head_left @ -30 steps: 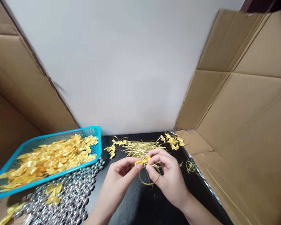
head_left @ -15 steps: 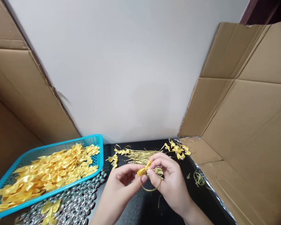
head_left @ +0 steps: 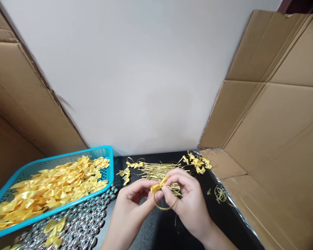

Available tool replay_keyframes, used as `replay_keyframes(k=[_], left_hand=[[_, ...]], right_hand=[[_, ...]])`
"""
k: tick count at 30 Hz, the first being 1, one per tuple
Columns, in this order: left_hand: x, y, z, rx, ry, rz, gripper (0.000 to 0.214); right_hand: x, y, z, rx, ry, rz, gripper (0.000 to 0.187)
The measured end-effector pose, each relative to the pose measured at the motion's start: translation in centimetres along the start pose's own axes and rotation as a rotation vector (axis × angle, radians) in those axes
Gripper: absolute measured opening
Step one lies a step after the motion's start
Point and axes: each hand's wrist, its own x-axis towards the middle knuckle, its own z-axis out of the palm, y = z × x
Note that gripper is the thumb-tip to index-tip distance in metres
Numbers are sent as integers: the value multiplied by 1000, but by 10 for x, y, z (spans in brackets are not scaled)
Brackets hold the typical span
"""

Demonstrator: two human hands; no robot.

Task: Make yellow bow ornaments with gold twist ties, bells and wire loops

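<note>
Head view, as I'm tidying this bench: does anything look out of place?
Yes: loose yellow ribbon bows lie on the silver beads, outside the turquoise basket heaped with similar ones, and a tangle of gold cord sits apart from the straighter gold strands.

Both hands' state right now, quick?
Left hand: closed, thumb and fingers pinching the yellow bow.
Right hand: closed, fingertips on the same bow, gold loop hanging below.

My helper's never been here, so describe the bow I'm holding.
Right of the blue basket, over the black table, find the left hand and right hand. They pinch a yellow bow above a gold loop. Unlike the other bows, it alone is held.
</note>
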Motion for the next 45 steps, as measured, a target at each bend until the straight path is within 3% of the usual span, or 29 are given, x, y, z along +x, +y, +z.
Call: replay_keyframes(k=[17,29,40,45], left_hand=[[0,-3,-1,55,0,57,13],[-3,-5,-2,184,18,201,12],[-3,-9,-2,70,8,97,12],[3,-6,-5,31,45,-16,15]], right_hand=[[0,-2,-2,20,-6,-8,10],[2,-2,-3,11,-6,-1,8],[2,-3,-2,1,-40,20,10],[13,3,-20,27,-156,87,13]])
